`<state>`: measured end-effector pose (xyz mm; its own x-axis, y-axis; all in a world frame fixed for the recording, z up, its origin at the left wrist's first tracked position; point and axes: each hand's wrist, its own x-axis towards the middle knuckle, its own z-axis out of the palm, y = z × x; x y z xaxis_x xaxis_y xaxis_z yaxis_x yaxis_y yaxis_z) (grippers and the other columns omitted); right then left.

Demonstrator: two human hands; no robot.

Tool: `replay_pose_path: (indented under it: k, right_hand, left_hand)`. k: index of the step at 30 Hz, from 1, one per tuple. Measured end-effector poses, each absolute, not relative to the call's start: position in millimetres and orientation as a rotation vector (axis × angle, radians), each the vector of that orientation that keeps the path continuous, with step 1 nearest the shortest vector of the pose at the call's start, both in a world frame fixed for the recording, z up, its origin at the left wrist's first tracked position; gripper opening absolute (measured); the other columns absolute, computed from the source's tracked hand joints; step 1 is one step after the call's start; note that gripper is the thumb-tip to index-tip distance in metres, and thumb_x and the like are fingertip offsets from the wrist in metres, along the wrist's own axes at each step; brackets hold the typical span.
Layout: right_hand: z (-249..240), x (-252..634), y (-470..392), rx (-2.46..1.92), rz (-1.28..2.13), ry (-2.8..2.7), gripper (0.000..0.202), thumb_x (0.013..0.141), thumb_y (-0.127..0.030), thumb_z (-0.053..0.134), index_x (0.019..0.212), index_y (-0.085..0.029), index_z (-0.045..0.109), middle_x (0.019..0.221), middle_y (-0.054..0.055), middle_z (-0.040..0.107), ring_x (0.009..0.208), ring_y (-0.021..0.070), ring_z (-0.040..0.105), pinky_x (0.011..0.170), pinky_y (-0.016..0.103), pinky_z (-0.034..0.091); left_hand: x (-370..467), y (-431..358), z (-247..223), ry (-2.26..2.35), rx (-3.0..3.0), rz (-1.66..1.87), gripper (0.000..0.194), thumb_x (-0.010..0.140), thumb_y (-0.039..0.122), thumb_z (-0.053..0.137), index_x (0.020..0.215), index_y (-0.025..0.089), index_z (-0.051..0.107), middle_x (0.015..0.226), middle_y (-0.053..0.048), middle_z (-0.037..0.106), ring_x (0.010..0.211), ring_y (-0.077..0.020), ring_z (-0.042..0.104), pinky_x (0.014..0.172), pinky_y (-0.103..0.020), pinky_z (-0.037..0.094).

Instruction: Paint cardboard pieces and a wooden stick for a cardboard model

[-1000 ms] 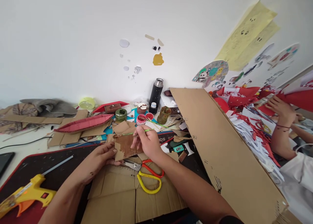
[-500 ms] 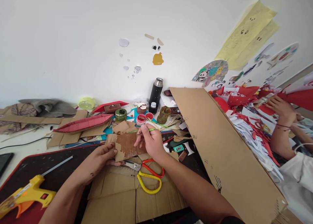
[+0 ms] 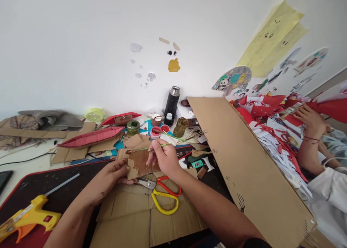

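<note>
My left hand [image 3: 115,174] grips the left edge of a small cardboard piece [image 3: 141,163], its top face mostly coated in brown paint with bare card along the left. Pinched in my right hand [image 3: 164,157] is a thin green paintbrush [image 3: 145,148], its tip at the upper left of the painted face. Under both hands lies a larger cardboard sheet [image 3: 127,212]. Scissors [image 3: 165,193] with one red and one yellow handle rest on it, just below the painted piece. Behind my right hand stand open pots of red paint [image 3: 155,132] and a green jar [image 3: 133,127].
A yellow glue gun [image 3: 32,215] lies at the lower left. A long cardboard panel [image 3: 244,161] slants along the right, and beyond it a co-worker's hand [image 3: 311,119] is among paper scraps. A black thermos [image 3: 172,102] and a pink boat-shaped piece [image 3: 92,136] stand behind.
The brush tip has shifted slightly down and left along the piece's upper edge, my right hand moving with it. The whole view has drifted a little. My left hand keeps its hold.
</note>
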<state>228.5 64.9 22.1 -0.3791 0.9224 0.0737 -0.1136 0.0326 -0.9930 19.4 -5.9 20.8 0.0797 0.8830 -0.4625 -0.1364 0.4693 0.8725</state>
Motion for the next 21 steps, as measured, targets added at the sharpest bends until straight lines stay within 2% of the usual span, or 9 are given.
replay_pose_path:
  k: [21]
  right_hand:
    - [16.6,235.3,67.6,-0.905,1.484,-1.394,0.065,0.098,-0.086,0.059,0.088,-0.022,0.061,0.058,-0.003,0.066,0.044,0.0140,0.068,0.041,0.019,0.043]
  left_hand:
    - [21.9,-5.1,24.2,1.272,0.802,0.827,0.057,0.052,0.048,0.104,0.098,0.021,0.084,0.105,-0.007,0.089,0.084,-0.0292,0.083,0.079,-0.039,0.070]
